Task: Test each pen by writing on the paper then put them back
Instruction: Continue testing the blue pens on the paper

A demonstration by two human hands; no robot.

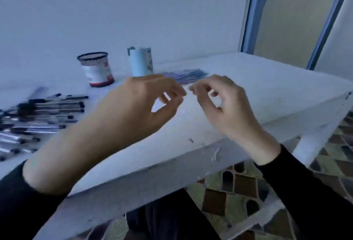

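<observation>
My left hand (pixel 145 96) and right hand (pixel 225 102) hang above the white table (pixel 267 87). Their curled fingertips nearly meet, but the blur hides whether they pinch anything between them. The pens (pixel 38 113) lie in a loose heap at the left, well apart from both hands. The black-rimmed pen holder (pixel 96 69) and a pale blue cup (pixel 141 61) stand at the far side, with a bluish bundle (pixel 185 75) just right of them. I cannot make out the paper. I should take one pen from the heap's near edge and keep tested ones separate.
</observation>
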